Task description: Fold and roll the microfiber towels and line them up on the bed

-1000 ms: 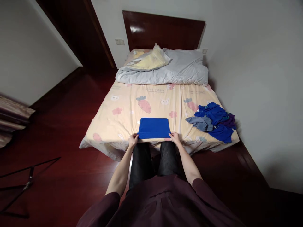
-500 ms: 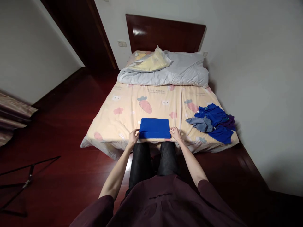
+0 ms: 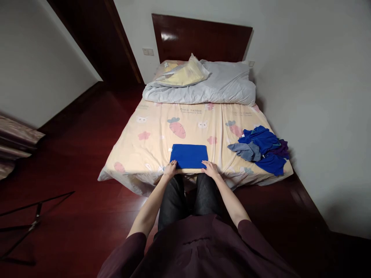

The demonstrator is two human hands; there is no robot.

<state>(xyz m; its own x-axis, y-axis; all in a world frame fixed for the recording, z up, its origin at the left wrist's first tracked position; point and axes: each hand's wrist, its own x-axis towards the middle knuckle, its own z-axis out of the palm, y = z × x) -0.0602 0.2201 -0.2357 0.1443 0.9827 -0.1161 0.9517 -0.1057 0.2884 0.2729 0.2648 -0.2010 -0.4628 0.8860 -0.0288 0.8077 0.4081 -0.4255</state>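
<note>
A blue garment (image 3: pixel 189 155), folded into a flat rectangle, lies at the near edge of the bed, and a small white tag shows beside its left edge. My left hand (image 3: pixel 170 169) rests on the near left corner of the cloth with its fingers laid on top. On the near right corner lies my right hand (image 3: pixel 210 169), its fingers stretched over the fabric. Neither hand grips the cloth as far as I can see. To the right is a crumpled heap of blue clothes (image 3: pixel 259 139), with a grey piece (image 3: pixel 247 151) and a purple piece (image 3: pixel 281 148).
The bed (image 3: pixel 139 150) has a patterned yellow sheet. A grey quilt (image 3: pixel 228 81) and a pale yellow pillow or cloth (image 3: pixel 187 75) lie by the dark headboard (image 3: pixel 203 38). A black metal stand (image 3: pixel 37 212) is on the floor at left; a curtain (image 3: pixel 17 139) hangs beyond it.
My hands have moved from the garment's side edges inward onto its near corners. The fingers have gone from pinching the edges to lying on top of the cloth.
</note>
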